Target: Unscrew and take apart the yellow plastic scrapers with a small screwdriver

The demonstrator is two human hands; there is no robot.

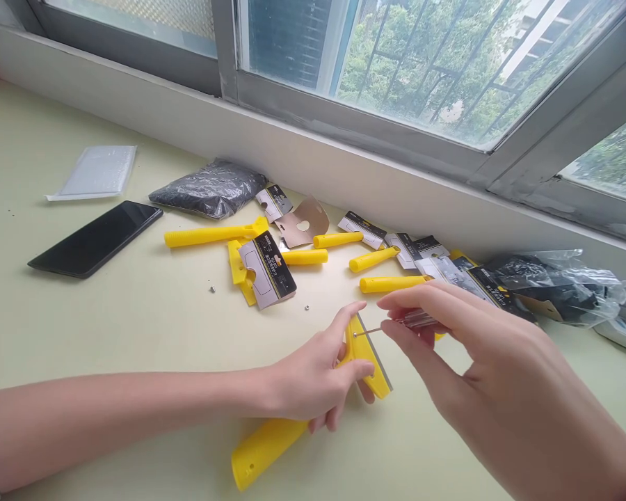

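Note:
My left hand (328,376) is closed around the head of a yellow scraper (271,449), whose thick handle points toward the lower left. A thin metal blade (376,348) runs along the head's right edge. Between the thumb and fingers of my right hand (480,355) is a screwdriver (417,319) with a clear handle. Its thin shaft reaches left, and the tip meets a small screw (355,335) in the scraper head. Part of the screwdriver handle is hidden behind my right fingers.
Loose screws or nuts (307,307) lie beyond my left hand. Several yellow scraper handles (213,234) and printed cards (268,269) are spread near the wall. A black phone (97,239), a white packet (94,172), a black plastic bag (209,188) and a clear bag (563,285) surround them.

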